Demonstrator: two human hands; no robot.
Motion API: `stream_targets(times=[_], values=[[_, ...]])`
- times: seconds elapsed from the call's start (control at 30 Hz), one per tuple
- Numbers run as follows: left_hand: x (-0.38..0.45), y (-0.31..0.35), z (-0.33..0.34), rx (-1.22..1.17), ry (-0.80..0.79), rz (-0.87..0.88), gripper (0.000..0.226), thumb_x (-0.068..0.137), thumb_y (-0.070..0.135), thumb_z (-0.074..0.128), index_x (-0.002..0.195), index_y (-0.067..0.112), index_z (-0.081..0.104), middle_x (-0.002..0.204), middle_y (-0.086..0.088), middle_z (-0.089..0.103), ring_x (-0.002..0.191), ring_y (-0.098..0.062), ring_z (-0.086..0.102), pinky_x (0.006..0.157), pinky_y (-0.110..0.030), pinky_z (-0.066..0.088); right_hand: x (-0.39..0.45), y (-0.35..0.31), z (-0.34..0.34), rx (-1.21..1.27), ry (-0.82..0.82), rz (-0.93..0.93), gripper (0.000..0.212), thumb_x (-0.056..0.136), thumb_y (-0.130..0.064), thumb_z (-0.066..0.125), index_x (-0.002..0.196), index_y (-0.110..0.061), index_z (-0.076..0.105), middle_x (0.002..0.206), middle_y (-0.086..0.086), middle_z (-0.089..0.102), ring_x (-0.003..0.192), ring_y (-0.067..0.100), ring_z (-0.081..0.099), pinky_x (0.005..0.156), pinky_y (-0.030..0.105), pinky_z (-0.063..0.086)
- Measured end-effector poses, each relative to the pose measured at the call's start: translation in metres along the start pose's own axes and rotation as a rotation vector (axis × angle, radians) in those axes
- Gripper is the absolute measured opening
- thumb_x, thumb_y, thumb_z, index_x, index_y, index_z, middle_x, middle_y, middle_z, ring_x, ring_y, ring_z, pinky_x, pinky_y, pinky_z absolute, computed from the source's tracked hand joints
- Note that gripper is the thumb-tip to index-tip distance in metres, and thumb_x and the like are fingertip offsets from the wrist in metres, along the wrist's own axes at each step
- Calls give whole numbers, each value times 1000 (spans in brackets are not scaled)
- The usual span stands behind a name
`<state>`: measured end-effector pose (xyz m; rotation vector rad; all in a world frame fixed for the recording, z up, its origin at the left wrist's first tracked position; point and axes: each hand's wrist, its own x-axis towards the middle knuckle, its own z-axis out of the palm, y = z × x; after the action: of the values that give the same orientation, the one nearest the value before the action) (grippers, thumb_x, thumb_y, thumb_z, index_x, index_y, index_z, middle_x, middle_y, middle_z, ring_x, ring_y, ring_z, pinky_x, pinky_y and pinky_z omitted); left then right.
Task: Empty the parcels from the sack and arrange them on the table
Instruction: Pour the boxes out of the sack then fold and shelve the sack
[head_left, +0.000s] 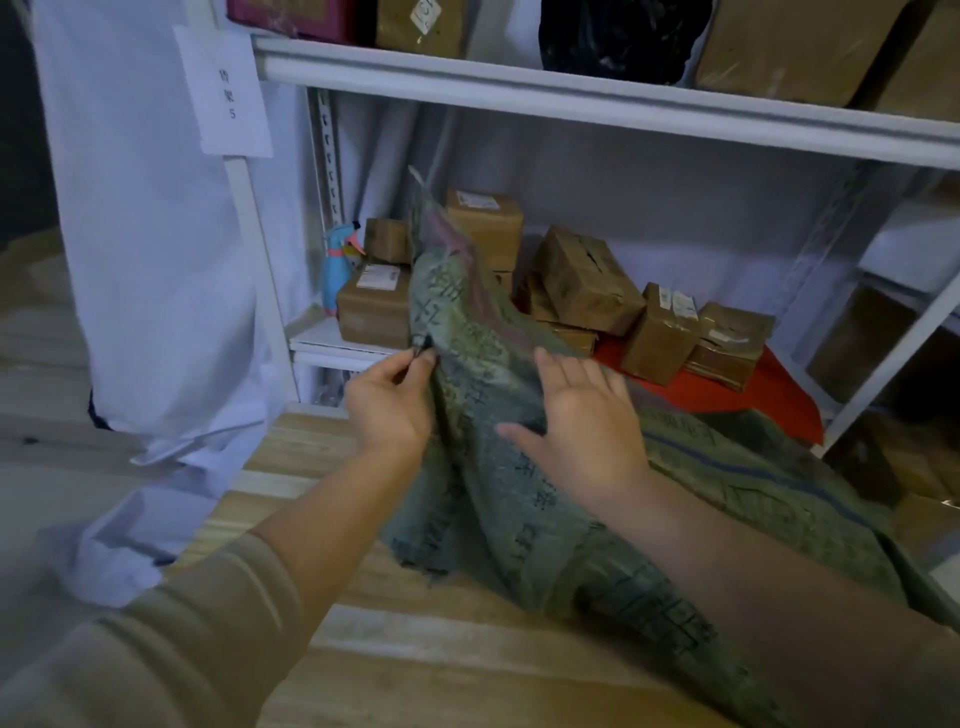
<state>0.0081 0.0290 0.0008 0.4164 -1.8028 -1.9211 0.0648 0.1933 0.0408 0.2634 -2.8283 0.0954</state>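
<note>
Head view: both hands (389, 402) on sack (498, 467)

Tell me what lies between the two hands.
A raised fold of the sack, seen in the head view; left hand pinches its edge, right hand lies flat on it.

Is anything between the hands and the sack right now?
Nothing visible. The left hand already pinches a fold of the sack, and the right hand lies flat on its cloth. The sack rests on the wooden table.
</note>
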Motion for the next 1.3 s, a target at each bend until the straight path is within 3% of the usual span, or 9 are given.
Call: stream_targets(times=[0.1, 0.2, 0.43, 0.57, 0.7, 0.8, 0.9, 1.07, 1.3], values=[[4, 28, -4, -13, -78, 119, 16, 87, 17, 72, 101, 10, 76, 81, 10, 70, 64, 11, 58, 66, -6, 50, 21, -11, -9, -64, 82, -11, 48, 95, -48, 55, 131, -16, 57, 118, 4, 64, 120, 27, 49, 96, 39, 32], [9, 47, -14, 27, -169, 162, 13, 88, 19, 72, 99, 15, 76, 82, 8, 73, 76, 1, 67, 79, -19, 56, 32, -15, -22, 3, 111, 5, 26, 100, -35, 52, 78, -24, 63, 85, 1, 66, 99, 26, 57, 84, 39, 29], [25, 32, -81, 301, -458, -112, 102, 69, 32, 87, 153, 24, 31, 154, 3, 38, 137, -20, 41, 108, -34, 37, 56, -13, -53, 279, 283, 155, 25, 96, -35, 60, 90, -18, 76, 81, 1, 68, 83, 27, 62, 62, 34, 46], [26, -8, -121, 517, -489, -214, 117, 57, 30, 93, 154, 29, 28, 156, -7, 35, 139, -27, 38, 110, -43, 39, 61, -12, -64, 386, 337, 225, 25, 97, -35, 60, 86, -19, 75, 59, -3, 58, 61, 23, 55, 52, 31, 40], [23, -22, -119, 572, -596, -195, 98, 66, 24, 90, 150, 22, 38, 146, -4, 45, 136, -30, 43, 105, -40, 41, 70, -11, -72, 454, 400, 199, 32, 97, -32, 60, 70, -15, 68, 59, 3, 58, 59, 27, 56, 55, 33, 42], [25, -25, -112, 590, -629, -22, 34, 79, 17, 80, 112, 20, 72, 109, -2, 73, 107, -26, 66, 99, -40, 51, 76, -11, -74, 517, 432, 181, 36, 97, -28, 59, 68, -7, 64, 55, 5, 50, 52, 23, 46, 52, 31, 31], [25, -17, -111, 549, -454, -14, 7, 87, 11, 71, 88, 11, 78, 77, -3, 73, 78, -22, 67, 83, -38, 56, 80, -13, -74, 625, 469, 193, 36, 96, -25, 60, 71, 1, 62, 55, 10, 44, 54, 20, 39, 54, 31, 28], [27, 19, -98, 620, -316, 113, 22, 91, 15, 66, 71, 24, 68, 80, -3, 71, 81, -25, 68, 84, -43, 58, 80, -6, -88, 697, 522, 180, 30, 96, -21, 59, 81, 2, 71, 80, 24, 70, 63, 21, 51, 57, 32, 40], [48, 114, -46, 286, -87, 189, 30, 90, 19, 65, 60, 25, 66, 77, -11, 72, 81, -36, 70, 79, -48, 60, 88, 32, -115, 723, 531, 218, 34, 101, -19, 52, 85, 9, 62, 81, 29, 61, 69, 26, 48, 61, 32, 30]])
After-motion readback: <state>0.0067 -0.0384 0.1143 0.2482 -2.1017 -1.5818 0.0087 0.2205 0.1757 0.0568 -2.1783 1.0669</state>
